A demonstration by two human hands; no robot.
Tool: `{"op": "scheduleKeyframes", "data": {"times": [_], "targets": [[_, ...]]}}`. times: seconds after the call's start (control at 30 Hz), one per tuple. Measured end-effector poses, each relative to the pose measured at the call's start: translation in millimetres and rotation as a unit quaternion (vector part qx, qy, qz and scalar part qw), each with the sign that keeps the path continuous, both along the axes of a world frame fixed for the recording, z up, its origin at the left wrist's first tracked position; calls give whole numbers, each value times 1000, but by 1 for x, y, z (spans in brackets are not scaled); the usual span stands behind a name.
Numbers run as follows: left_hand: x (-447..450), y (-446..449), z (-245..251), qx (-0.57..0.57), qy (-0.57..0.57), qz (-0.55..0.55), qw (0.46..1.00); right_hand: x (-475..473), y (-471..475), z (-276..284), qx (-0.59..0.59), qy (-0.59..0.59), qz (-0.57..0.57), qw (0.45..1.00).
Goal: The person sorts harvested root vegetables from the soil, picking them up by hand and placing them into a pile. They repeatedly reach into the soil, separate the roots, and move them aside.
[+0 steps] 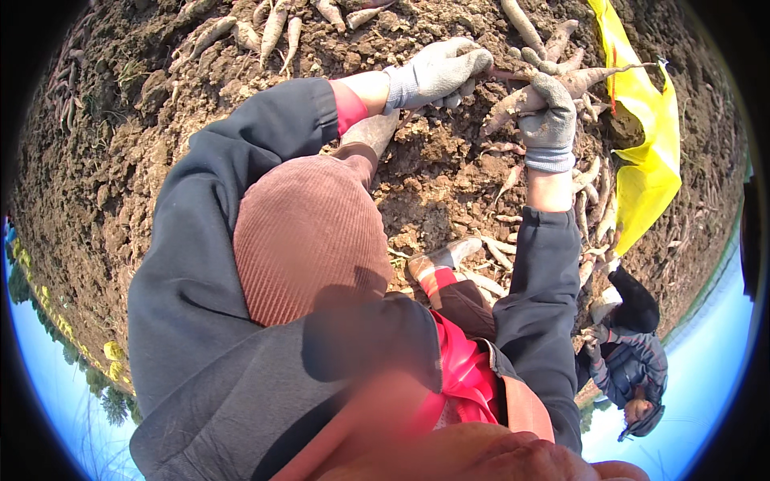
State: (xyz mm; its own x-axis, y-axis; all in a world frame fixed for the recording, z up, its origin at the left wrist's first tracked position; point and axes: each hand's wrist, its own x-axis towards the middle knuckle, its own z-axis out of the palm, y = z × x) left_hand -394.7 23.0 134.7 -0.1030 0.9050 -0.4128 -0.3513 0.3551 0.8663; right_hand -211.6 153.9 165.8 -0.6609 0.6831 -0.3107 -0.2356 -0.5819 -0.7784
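My right hand (548,117), in a soiled grey-white work glove, grips a long sweet potato (580,81) caked with soil. Its thin tail points toward the yellow sack at the right. My left hand (445,71), gloved the same way, has its fingers closed on a thin reddish root (510,74) just left of that sweet potato. Where this root ends is hidden. Several more sweet potatoes (556,45) lie in a cluster just beyond my right hand.
Loose, clumpy soil (433,162) surrounds my shoes (448,252). A yellow sack (646,162) lies at the right. More sweet potatoes (274,30) lie ahead, and others (595,192) beside the sack. A person (628,355) crouches at the lower right.
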Motion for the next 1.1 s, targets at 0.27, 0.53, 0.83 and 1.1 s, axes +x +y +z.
{"op": "scheduleKeyframes", "data": {"times": [0.27,0.53,0.83,1.1], "targets": [[-5,17,-14,-37,-241,-11,970,8,10,15,10,0,1,1000],[8,11,-5,23,10,-123,992,16,15,-23,203,-159,3,966],[19,-2,-20,143,327,-79,931,-9,-34,-37,18,-74,-125,989],[21,2,-4,-42,-221,-5,974,20,-31,-46,12,-55,-60,997]]}}
